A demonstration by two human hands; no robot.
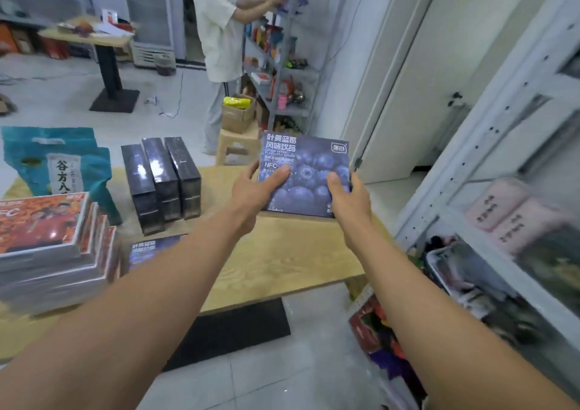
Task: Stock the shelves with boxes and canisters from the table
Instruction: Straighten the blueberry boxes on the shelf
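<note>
both hands, left hand (pixel 255 190) and right hand (pixel 351 201), grip the blueberry box (pixel 309 171) above the table (pixel 282 252).

A: What do the hands hold?

B: A blueberry box (pixel 306 171). The left hand (pixel 252 194) grips its left edge and the right hand (pixel 350 201) its right, thumbs on the printed face, over the far right end of the tabletop (pixel 282 262).

A: And on the tabletop?

B: Three dark boxes (pixel 161 183) stand on end, side by side. Orange boxes (pixel 47 237) are stacked at the left, with a teal bag (pixel 94 171) behind them.
</note>
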